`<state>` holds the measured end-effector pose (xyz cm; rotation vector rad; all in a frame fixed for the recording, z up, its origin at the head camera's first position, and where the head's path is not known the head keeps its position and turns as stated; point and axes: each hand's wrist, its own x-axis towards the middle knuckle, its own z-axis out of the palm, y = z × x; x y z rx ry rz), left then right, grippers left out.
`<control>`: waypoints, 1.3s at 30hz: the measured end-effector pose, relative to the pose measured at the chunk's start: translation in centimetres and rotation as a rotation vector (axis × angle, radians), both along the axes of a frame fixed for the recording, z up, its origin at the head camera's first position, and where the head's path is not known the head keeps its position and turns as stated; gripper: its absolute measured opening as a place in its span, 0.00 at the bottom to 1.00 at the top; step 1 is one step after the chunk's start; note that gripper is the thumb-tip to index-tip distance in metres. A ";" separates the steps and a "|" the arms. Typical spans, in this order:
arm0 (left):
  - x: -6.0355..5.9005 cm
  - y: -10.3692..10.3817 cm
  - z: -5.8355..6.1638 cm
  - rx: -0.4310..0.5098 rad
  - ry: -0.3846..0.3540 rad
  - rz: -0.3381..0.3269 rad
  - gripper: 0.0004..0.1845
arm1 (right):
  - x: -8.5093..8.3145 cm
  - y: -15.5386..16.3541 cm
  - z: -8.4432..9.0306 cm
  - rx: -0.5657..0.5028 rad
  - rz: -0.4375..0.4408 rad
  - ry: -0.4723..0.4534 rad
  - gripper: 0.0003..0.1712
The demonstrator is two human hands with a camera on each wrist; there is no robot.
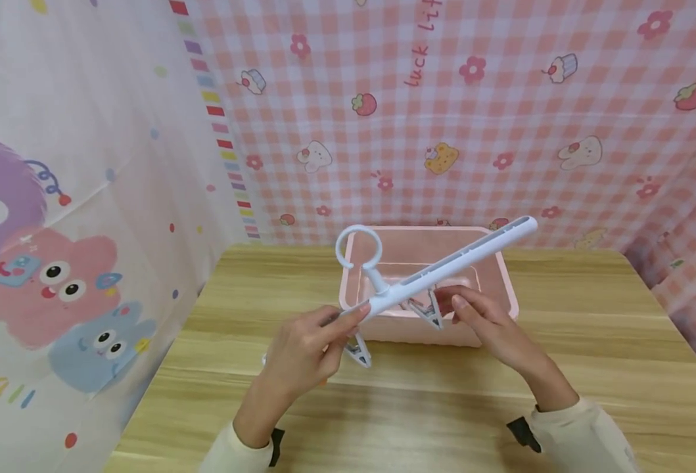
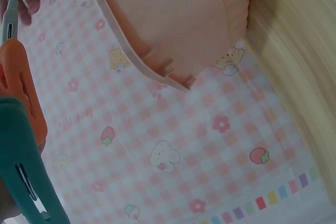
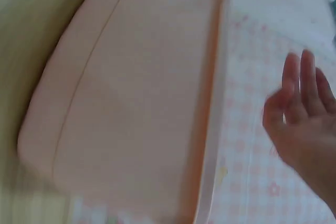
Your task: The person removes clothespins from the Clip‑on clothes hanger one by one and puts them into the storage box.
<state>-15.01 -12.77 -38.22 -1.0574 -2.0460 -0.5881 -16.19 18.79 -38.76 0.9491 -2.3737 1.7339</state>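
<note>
My left hand (image 1: 309, 345) grips a pale blue-white clip hanger (image 1: 454, 266) by its bar, left of the open ring hook (image 1: 358, 246). The bar tilts up to the right. Clips hang below it: a pale clip (image 1: 359, 351) beside the left hand and another pale clip (image 1: 432, 312) by the right hand. In the left wrist view an orange clip (image 2: 23, 87) and a teal clip (image 2: 29, 166) show close up. My right hand (image 1: 489, 322) is at the right clip, fingers partly hidden behind it; the right wrist view shows nothing between its loosely extended fingers.
Behind the hanger stands a pink plastic bin (image 1: 430, 332) on the wood-grain table (image 1: 584, 341), near its back edge. A checked pink cloth (image 1: 501, 118) hangs behind the table, with a white cartoon cloth (image 1: 164, 190) on the left.
</note>
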 end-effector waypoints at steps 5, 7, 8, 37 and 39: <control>0.0 0.5 0.0 -0.005 0.001 -0.008 0.27 | 0.9 -1.6 0.2 -0.182 0.226 -0.173 0.21; 0.0 0.6 0.1 -0.006 0.000 -0.010 0.25 | 1.1 -2.0 0.1 -0.245 0.234 -0.198 0.20; 0.0 0.6 0.1 -0.007 -0.001 -0.012 0.23 | 1.2 -2.2 0.0 -0.275 0.238 -0.204 0.20; 0.2 0.9 0.2 -0.033 0.029 -0.009 0.29 | 2.1 -1.2 -0.2 0.291 -0.481 0.703 0.26; 0.2 1.0 0.3 -0.032 0.033 -0.009 0.28 | 2.2 -1.2 0.0 0.285 -0.466 0.675 0.20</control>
